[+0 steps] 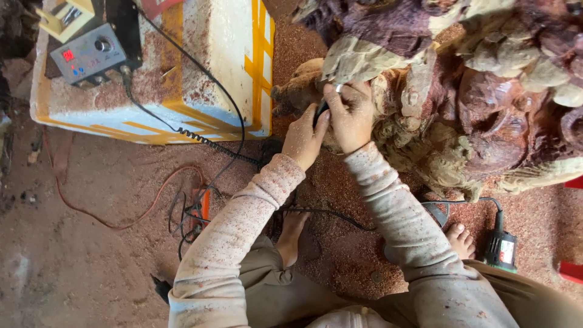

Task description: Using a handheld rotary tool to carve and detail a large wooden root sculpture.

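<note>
A dark handpiece (320, 112) is being pressed against one large wood carving (461, 91) on the sawdust floor (91, 243); a carving pass is judged underway, calling for steady guidance. Left hand (303, 138) fingers are being closed around it, right hand (351, 118) fingers curled over it. One control box (91, 56) is being fed by its cable (200, 136).
</note>
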